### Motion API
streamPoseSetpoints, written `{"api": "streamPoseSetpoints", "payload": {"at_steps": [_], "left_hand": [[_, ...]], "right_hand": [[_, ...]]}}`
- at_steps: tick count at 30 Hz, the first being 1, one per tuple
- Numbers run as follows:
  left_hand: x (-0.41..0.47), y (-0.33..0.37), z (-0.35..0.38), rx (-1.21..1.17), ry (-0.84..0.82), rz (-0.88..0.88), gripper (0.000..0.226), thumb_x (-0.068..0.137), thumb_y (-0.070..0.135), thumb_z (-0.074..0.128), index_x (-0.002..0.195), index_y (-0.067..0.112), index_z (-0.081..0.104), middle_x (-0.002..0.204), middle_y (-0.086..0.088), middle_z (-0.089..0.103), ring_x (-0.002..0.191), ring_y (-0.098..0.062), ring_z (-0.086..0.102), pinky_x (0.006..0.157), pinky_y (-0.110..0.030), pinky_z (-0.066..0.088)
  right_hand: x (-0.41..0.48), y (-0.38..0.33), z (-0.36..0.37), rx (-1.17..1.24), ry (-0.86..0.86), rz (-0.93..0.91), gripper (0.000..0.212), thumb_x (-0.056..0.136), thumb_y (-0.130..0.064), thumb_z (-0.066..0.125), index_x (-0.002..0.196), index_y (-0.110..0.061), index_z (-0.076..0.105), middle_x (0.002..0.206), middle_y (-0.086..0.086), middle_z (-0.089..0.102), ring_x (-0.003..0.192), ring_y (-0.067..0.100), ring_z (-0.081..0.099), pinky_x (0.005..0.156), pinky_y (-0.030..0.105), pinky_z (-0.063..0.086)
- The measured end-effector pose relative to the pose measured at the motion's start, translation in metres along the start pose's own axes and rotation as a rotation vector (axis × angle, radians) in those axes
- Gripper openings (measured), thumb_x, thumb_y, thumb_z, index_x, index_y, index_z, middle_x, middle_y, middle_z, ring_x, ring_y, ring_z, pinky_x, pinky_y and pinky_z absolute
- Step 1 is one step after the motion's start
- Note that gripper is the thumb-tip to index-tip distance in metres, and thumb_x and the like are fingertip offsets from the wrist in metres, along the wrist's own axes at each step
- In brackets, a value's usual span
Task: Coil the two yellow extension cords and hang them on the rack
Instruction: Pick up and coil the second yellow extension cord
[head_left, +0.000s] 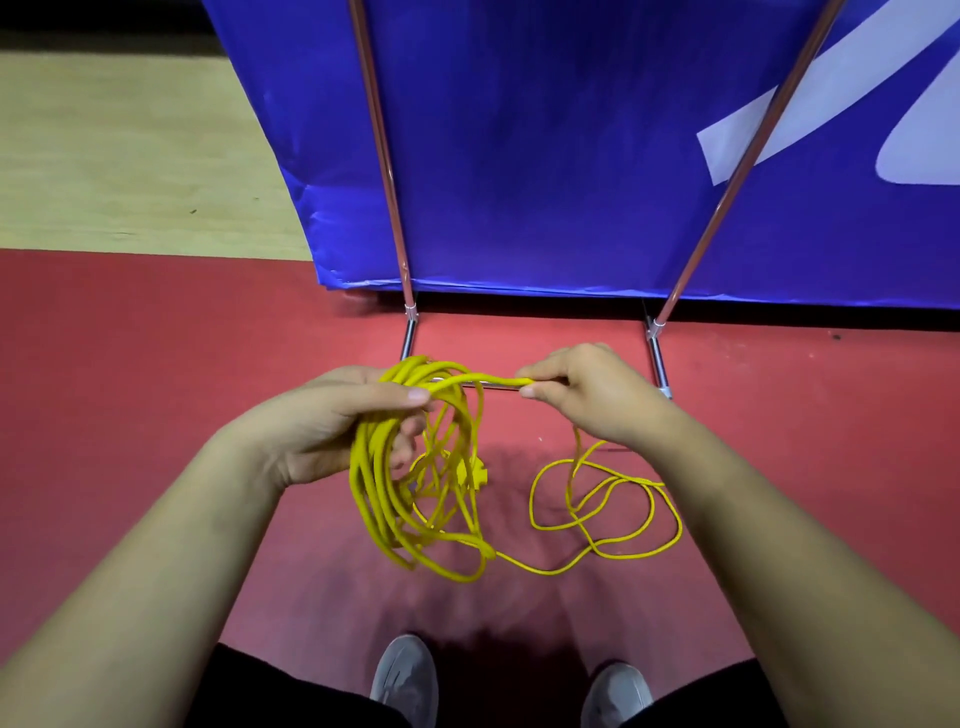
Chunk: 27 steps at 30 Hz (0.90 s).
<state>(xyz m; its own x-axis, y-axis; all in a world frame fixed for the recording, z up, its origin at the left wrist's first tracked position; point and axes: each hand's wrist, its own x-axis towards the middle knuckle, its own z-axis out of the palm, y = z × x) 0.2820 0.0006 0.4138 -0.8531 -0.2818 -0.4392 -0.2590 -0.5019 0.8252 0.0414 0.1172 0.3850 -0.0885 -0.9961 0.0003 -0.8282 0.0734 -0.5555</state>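
My left hand (343, 421) grips the top of a hanging coil of yellow extension cord (384, 499), several loops dangling down to about knee height. A strand runs from the coil across to my right hand (576, 395), which pinches it between thumb and fingers. Below the right hand the loose part of the yellow cord (608, 512) lies in slack loops on the red floor. A yellow plug (480, 475) shows behind the coil. The metal rack (387, 156) stands just ahead, its two slanted poles rising from a low base bar.
A blue banner (545, 156) hangs behind the rack's poles. The red floor (156, 374) meets a pale wooden floor (130, 156) at the far left. My two grey shoes (405, 680) stand at the bottom edge.
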Motion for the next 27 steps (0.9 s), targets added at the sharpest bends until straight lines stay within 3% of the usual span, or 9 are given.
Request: {"api": "streamPoseSetpoints", "payload": {"at_steps": [4, 8, 10, 13, 16, 19, 22, 25, 27], "left_hand": [[0.007, -0.006, 0.018, 0.152, 0.021, -0.016, 0.019, 0.075, 0.017, 0.072, 0.067, 0.016, 0.055, 0.054, -0.001, 0.039, 0.037, -0.012, 0.037, 0.042, -0.021, 0.035], [0.005, -0.006, 0.021, 0.156, 0.052, 0.001, 0.018, 0.079, 0.014, 0.064, 0.063, 0.016, 0.055, 0.048, 0.003, 0.029, 0.032, -0.006, 0.024, 0.039, -0.018, 0.026], [0.003, -0.005, 0.020, 0.124, 0.040, 0.013, 0.017, 0.079, 0.014, 0.063, 0.069, 0.009, 0.051, 0.047, 0.002, 0.028, 0.032, -0.006, 0.024, 0.038, -0.017, 0.027], [0.003, -0.004, 0.021, 0.048, 0.003, 0.004, 0.028, 0.075, 0.014, 0.067, 0.060, 0.018, 0.044, 0.046, 0.005, 0.028, 0.031, -0.005, 0.023, 0.037, -0.016, 0.027], [0.002, -0.001, 0.022, -0.040, -0.077, -0.019, 0.028, 0.075, 0.013, 0.065, 0.058, 0.019, 0.043, 0.045, 0.006, 0.029, 0.031, -0.003, 0.024, 0.036, -0.015, 0.026], [0.000, 0.000, 0.025, -0.065, -0.127, -0.050, 0.026, 0.076, 0.010, 0.063, 0.060, 0.018, 0.045, 0.044, 0.006, 0.030, 0.031, -0.003, 0.025, 0.036, -0.016, 0.028], [0.000, 0.001, 0.027, 0.008, -0.029, -0.094, 0.028, 0.077, 0.007, 0.062, 0.060, 0.018, 0.044, 0.046, 0.005, 0.028, 0.031, -0.005, 0.024, 0.036, -0.017, 0.028], [0.005, 0.000, 0.027, 0.207, 0.122, -0.058, 0.034, 0.080, 0.005, 0.066, 0.057, 0.019, 0.046, 0.047, 0.003, 0.026, 0.032, -0.007, 0.022, 0.039, -0.019, 0.022], [0.006, 0.003, 0.031, 0.311, 0.175, -0.034, 0.018, 0.084, 0.008, 0.064, 0.067, 0.011, 0.058, 0.046, 0.002, 0.028, 0.033, -0.009, 0.022, 0.040, -0.020, 0.019]], "right_hand": [[0.002, -0.035, 0.015, 0.113, 0.100, -0.100, 0.015, 0.085, -0.025, 0.065, 0.099, -0.018, 0.068, 0.084, 0.000, 0.063, 0.076, 0.017, 0.055, 0.076, 0.037, 0.048], [0.001, -0.042, 0.021, 0.332, 0.058, 0.026, 0.084, 0.061, -0.060, 0.073, 0.135, -0.042, 0.037, 0.119, -0.010, 0.044, 0.097, 0.007, 0.054, 0.083, 0.025, 0.048], [0.002, -0.042, 0.024, 0.386, -0.005, 0.004, 0.096, 0.057, -0.064, 0.075, 0.140, -0.045, 0.031, 0.130, -0.014, 0.042, 0.111, -0.003, 0.048, 0.088, 0.019, 0.044], [0.005, -0.037, 0.031, 0.366, -0.103, -0.035, 0.101, 0.059, -0.054, 0.084, 0.144, -0.043, 0.031, 0.140, -0.017, 0.041, 0.128, -0.006, 0.039, 0.105, 0.017, 0.035], [0.007, -0.033, 0.042, 0.264, -0.021, -0.025, 0.084, 0.062, -0.049, 0.082, 0.135, -0.042, 0.041, 0.133, -0.017, 0.052, 0.122, -0.001, 0.048, 0.103, 0.026, 0.042], [0.008, -0.032, 0.049, 0.262, 0.111, 0.007, 0.049, 0.062, -0.039, 0.068, 0.107, -0.035, 0.052, 0.107, -0.012, 0.066, 0.094, 0.010, 0.062, 0.083, 0.038, 0.052], [0.007, -0.023, 0.043, 0.163, 0.109, 0.074, 0.031, 0.063, -0.031, 0.060, 0.092, -0.029, 0.048, 0.072, -0.005, 0.065, 0.065, 0.020, 0.058, 0.065, 0.042, 0.052], [0.004, -0.012, 0.033, 0.094, 0.107, 0.082, 0.029, 0.065, -0.029, 0.062, 0.091, -0.029, 0.048, 0.067, -0.006, 0.062, 0.062, 0.020, 0.056, 0.063, 0.040, 0.051], [0.005, -0.011, 0.029, 0.014, 0.115, 0.094, 0.032, 0.065, -0.034, 0.063, 0.093, -0.031, 0.050, 0.069, -0.006, 0.063, 0.067, 0.021, 0.059, 0.064, 0.036, 0.051]]}}
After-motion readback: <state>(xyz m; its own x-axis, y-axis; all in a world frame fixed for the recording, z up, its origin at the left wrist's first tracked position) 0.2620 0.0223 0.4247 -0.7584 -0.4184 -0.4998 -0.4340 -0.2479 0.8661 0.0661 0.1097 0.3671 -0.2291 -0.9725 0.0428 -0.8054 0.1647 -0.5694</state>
